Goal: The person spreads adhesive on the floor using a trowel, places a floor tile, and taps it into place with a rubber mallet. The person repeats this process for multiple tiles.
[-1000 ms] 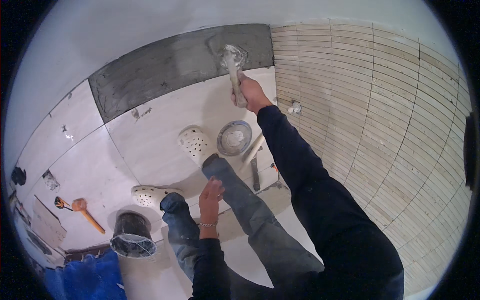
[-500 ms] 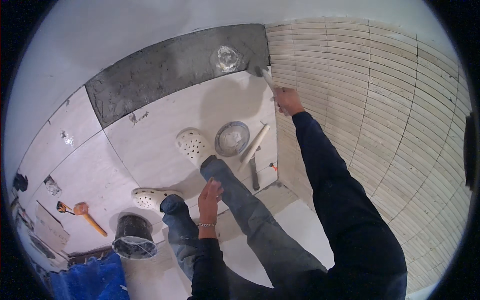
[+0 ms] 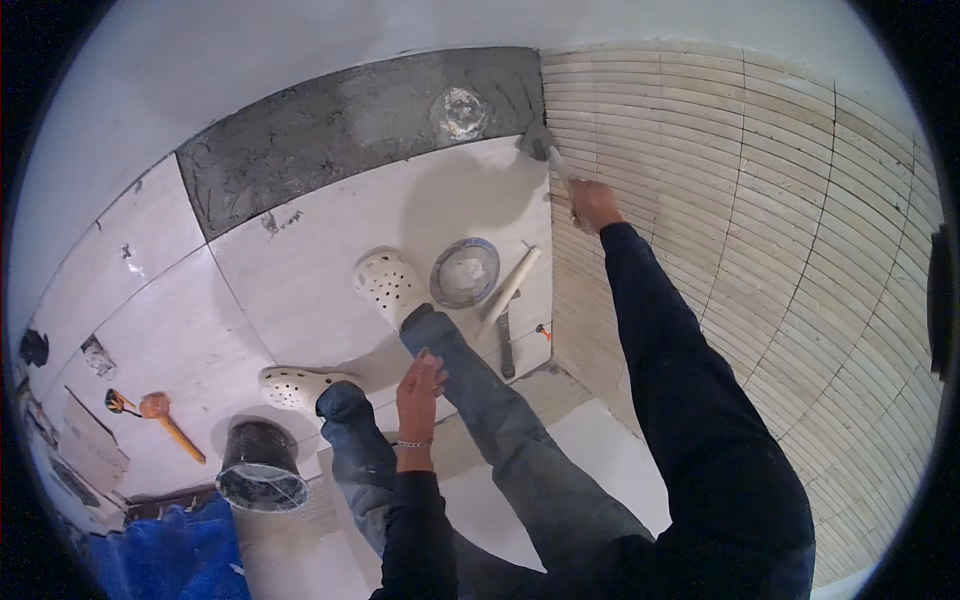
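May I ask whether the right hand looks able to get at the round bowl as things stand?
Probably yes: the round bowl sits on the tiled floor, with nothing seeming to stand between it and the right hand, though that hand is taken up holding a trowel.

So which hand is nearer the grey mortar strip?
Right: the right hand, gripping a trowel, is by the right end of the strip; the left hand is farther, by the legs.

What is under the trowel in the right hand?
Beside the trowel, grey mortar and the white floor tile show, with the striped wall to the right. Whatever lies directly beneath its blade is covered.
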Demonstrator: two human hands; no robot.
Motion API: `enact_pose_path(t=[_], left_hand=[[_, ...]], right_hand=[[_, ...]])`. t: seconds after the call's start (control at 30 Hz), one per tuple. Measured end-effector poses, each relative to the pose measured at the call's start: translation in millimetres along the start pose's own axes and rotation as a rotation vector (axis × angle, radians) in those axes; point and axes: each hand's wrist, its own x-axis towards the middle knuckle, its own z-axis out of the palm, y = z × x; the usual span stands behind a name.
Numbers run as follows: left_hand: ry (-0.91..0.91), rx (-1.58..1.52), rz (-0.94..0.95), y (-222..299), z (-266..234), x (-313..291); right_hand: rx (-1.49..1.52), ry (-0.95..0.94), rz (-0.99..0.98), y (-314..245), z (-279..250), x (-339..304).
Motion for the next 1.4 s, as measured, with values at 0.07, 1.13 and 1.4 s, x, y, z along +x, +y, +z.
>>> enact_pose_path(t=[0.07,1.13,1.4], left_hand=[[0.003,0.003,0.008,-0.3,-1.0,-0.8],[-0.041,-0.038,0.053,3.7,-5.3,-6.6],[-0.001,-0.081,0.04,5.1,-4.1,-4.5]], right_hand=[[-0.023,0.027,-0.058,3.7,3.3,-6.1],[1.845,-0.076,0.427,-73.4,-67.2,112.1],[1.707,-0.246,0.415,-237.7,-64.0,61.1]])
